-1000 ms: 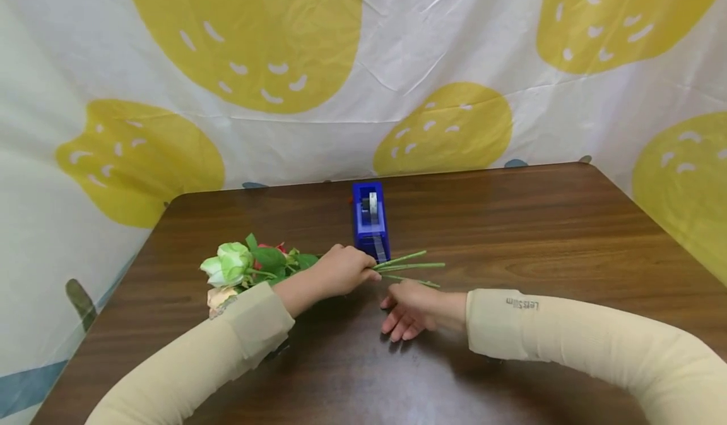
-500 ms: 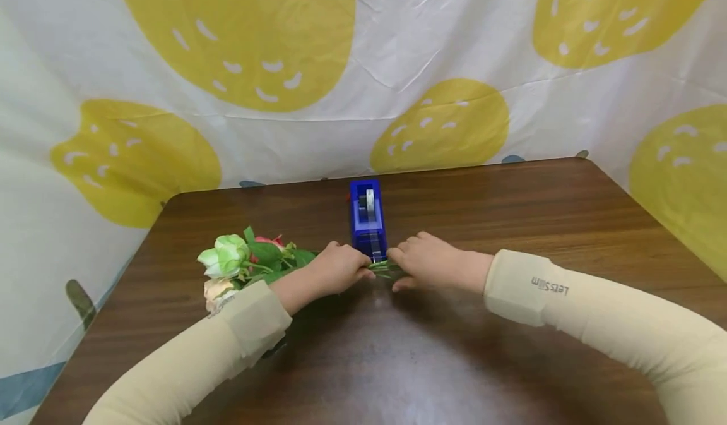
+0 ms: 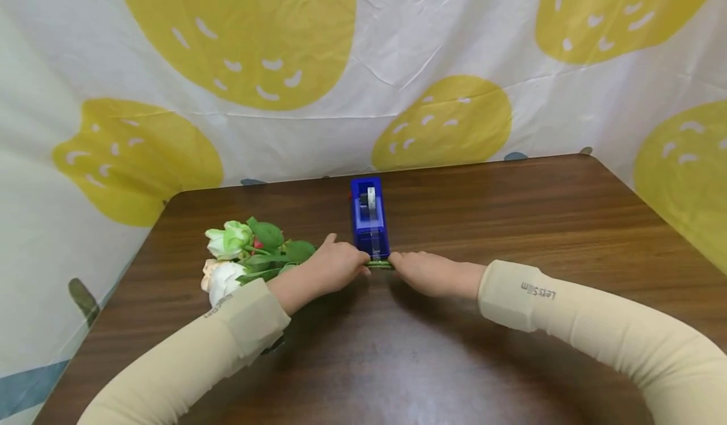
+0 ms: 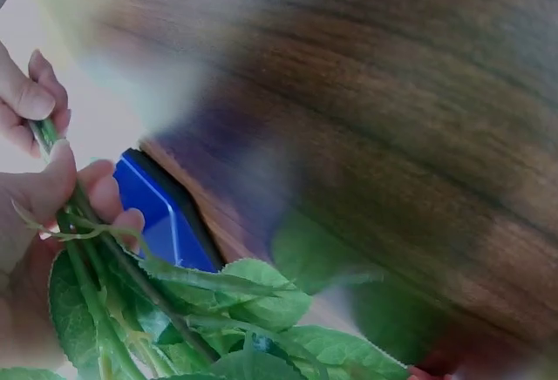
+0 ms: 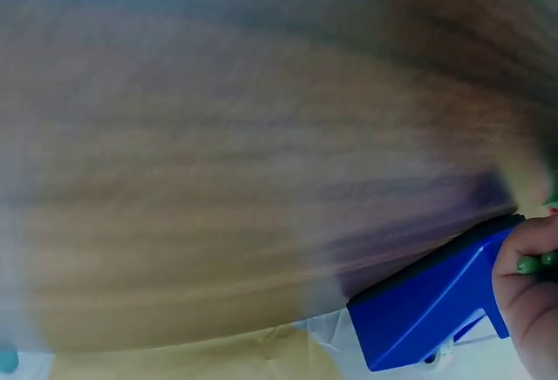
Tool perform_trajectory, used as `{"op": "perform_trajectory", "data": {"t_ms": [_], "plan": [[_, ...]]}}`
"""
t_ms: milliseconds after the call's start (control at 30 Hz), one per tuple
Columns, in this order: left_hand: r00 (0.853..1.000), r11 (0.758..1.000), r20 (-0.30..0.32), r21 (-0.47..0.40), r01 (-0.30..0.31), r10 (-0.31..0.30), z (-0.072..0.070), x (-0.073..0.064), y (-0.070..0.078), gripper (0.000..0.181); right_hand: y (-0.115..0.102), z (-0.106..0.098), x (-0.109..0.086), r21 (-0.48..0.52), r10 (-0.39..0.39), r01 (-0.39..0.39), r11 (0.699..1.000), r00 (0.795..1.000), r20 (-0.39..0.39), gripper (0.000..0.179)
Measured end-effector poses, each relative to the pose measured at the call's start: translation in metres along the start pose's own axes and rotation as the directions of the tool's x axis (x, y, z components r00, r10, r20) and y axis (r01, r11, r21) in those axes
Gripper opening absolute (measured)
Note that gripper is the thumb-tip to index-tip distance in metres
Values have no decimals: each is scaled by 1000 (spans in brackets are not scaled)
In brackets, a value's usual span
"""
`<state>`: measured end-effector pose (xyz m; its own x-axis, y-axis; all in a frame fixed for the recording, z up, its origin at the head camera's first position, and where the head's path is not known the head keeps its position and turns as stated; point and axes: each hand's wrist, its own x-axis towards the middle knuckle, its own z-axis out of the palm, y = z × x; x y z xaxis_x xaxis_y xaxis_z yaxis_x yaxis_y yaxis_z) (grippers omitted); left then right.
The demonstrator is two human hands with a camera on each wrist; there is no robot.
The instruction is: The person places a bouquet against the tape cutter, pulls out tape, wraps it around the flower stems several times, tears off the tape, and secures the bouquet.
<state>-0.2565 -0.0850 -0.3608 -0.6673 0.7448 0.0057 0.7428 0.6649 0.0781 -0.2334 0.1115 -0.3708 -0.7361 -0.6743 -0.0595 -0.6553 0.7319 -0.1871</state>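
The left grip (image 3: 336, 266) clasps the green flower stems (image 3: 380, 264), a white rose (image 3: 224, 280) toward nine o'clock; at three o'clock the right grip (image 3: 428, 273) pinches them too. The blue tape dispenser (image 3: 370, 218) stands on the worktop (image 3: 539, 223) at their twelve o'clock.

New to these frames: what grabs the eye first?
Probably the huge yellow shapes on the white backdrop behind the table. Next, the bright blue tape dispenser, near mid-frame in the head view. Then the flower heads at left, white, pale green and peach; their green stems run to the left grip and right grip, which hold them at the dispenser's near end.
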Motion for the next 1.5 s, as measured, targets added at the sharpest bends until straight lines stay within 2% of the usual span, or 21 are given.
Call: {"op": "perform_trajectory", "data": {"t_ms": [133,200,267,333,433,500,667,800,900,967,1033,1100,1133,1167,1233,1300,1333,1400,1433,1500], "plan": [[999,997,7,67,39,-39,2,1,4,30,-1,0,0,70,28,-28,997,1000,-1,4],[998,989,-23,133,58,-55,4,1,8,37,-2,0,0,97,38,-38,995,999,-4,5],[994,974,-93,214,69,-50,8,1,12,41,-4,0,1,127,46,-45,991,999,-4,5],[983,950,-181,299,91,-37,13,0,16,42,-4,1,2,152,45,-43,987,999,-12,4],[953,914,-302,385,125,-3,19,0,18,39,-5,0,2,211,49,-45,976,999,-12,6],[939,895,-344,422,143,12,21,1,19,38,-4,0,3,246,45,-42,968,999,-9,9],[916,838,-390,527,143,89,24,1,17,38,-1,-1,4,351,42,-48,935,999,25,14],[880,774,-440,616,151,178,27,3,14,36,0,-4,5,424,49,-76,903,996,75,19],[861,728,-460,664,172,216,30,4,13,27,0,-5,6,482,55,-103,870,992,113,21],[862,703,-458,686,188,216,31,5,13,23,0,-5,6,524,55,-115,844,990,128,22],[874,690,-448,694,205,191,30,5,13,24,0,-4,6,557,61,-128,821,989,138,23],[890,696,-429,686,212,152,28,6,14,26,-1,-3,5,560,67,-133,818,988,136,22],[903,705,-411,677,211,125,26,6,15,26,-1,-3,5,550,71,-132,825,989,130,22],[918,724,-387,658,206,91,24,5,16,25,-2,-3,4,525,72,-123,842,991,117,22],[947,787,-321,589,186,16,18,4,19,22,-3,-2,3,445,74,-101,890,994,79,21],[966,860,-249,477,180,-64,11,2,22,20,-4,-2,1,326,78,-82,942,997,24,20],[972,893,-216,412,181,-97,7,2,24,21,-5,-3,0,274,78,-74,959,997,-2,19],[976,944,-167,275,185,-143,0,2,25,26,-6,-3,-2,172,78,-68,983,995,-55,16],[977,961,-147,207,183,-155,-4,2,25,27,-6,-2,-3,132,76,-65,989,994,-77,15],[981,980,-114,98,171,-159,-10,3,24,24,-6,-1,-5,71,65,-58,996,991,-113,13]]}}
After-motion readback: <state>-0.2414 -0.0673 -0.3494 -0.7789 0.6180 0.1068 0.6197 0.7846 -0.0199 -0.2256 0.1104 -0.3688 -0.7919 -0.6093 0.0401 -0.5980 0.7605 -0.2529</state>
